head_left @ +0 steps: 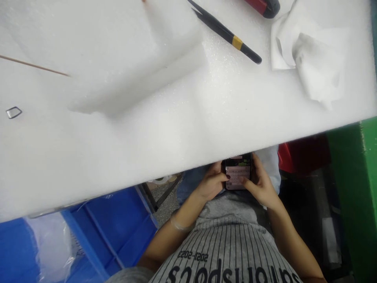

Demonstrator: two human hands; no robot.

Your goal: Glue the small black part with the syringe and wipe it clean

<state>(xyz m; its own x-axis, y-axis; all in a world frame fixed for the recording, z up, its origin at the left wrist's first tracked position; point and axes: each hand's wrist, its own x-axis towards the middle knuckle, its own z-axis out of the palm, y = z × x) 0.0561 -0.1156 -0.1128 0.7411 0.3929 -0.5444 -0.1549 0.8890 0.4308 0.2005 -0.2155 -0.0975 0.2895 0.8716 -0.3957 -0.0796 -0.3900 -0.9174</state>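
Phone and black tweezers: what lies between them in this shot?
In the head view, a white foam sheet lies between the phone and the black tweezers.

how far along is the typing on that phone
Nothing clearly looks finished: the tweezers lie unheld on the white foam sheet. In hand: the left hand and right hand hold a smartphone with its on-screen keyboard up. What's left can't be judged: the keyboard is open, but any typed text is too small to read.

Blue crate [118,232], speckled grey floor [166,196]
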